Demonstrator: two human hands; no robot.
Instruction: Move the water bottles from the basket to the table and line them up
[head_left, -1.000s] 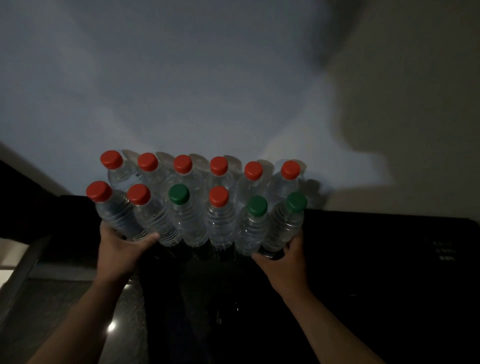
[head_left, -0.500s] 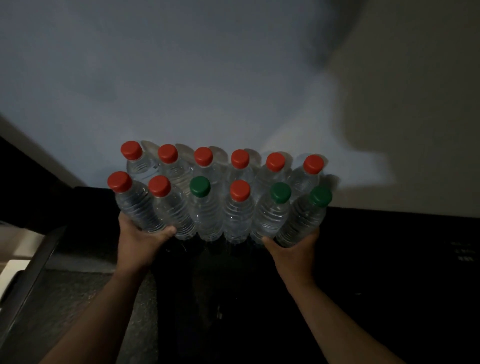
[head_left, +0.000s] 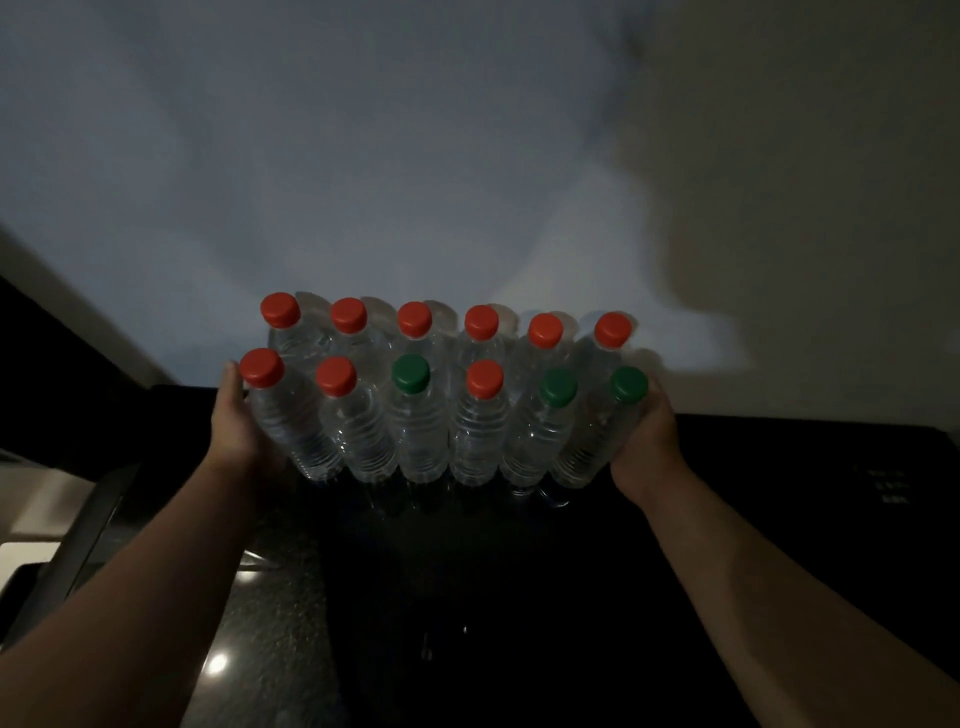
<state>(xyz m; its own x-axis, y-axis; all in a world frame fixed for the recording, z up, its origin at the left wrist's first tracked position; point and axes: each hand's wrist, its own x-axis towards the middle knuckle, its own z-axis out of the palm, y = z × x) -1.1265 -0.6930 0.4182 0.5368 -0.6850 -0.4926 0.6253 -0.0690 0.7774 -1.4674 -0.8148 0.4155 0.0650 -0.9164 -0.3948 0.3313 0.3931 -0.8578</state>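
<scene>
1. Head view: twelve clear water bottles stand upright in two rows of six on a dark glossy table, at its far edge against a pale wall.
2. Left hand lies flat against the outer side of the near-left bottle, fingers extended, not wrapped round it; thumb not clearly seen.
3. Right hand presses the outer side of the near-right bottle, fingers spread up along it, palm inward.
4. The near row sits between the two hands, bottles touching side by side; the end ones lean outward at the top.
5. No basket in frame; bottles hold clear liquid, level too dim to tell.
6. Caps: far row all red; near row, left to right, red, red, green, red, green, green.
7. Bodies ribbed and transparent, no labels visible; lighting dim.
8. Light-coloured object at near left, unclear.
</scene>
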